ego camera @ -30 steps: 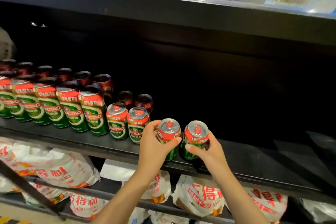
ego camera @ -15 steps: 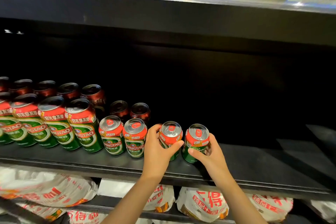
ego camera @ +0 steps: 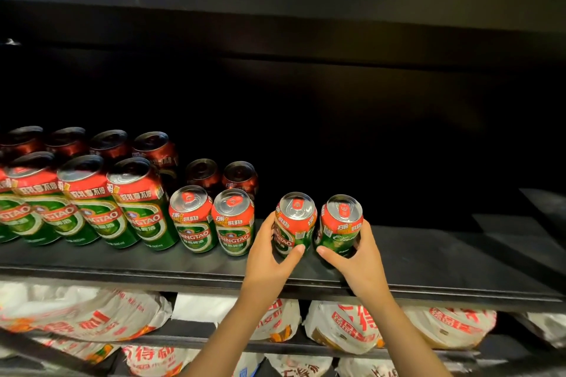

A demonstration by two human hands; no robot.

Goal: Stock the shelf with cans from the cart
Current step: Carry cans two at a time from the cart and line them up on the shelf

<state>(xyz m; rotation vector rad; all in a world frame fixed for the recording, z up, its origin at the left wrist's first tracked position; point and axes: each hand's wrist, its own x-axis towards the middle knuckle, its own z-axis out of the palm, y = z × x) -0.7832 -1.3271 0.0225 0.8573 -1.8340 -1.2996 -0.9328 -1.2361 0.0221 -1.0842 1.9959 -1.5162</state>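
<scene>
While both stand upright on the black shelf [ego camera: 428, 257], left hand [ego camera: 269, 257] gripping one small can [ego camera: 295, 223], right hand [ego camera: 361, 260] gripping its neighbour can [ego camera: 340, 225] at 3 o'clock, shelved cans [ego camera: 211, 220] at 9 o'clock.

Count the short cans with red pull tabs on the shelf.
4: two free-standing, can and can; one in the left hand, one in the right hand. Darker cans behind may hide more.
</scene>
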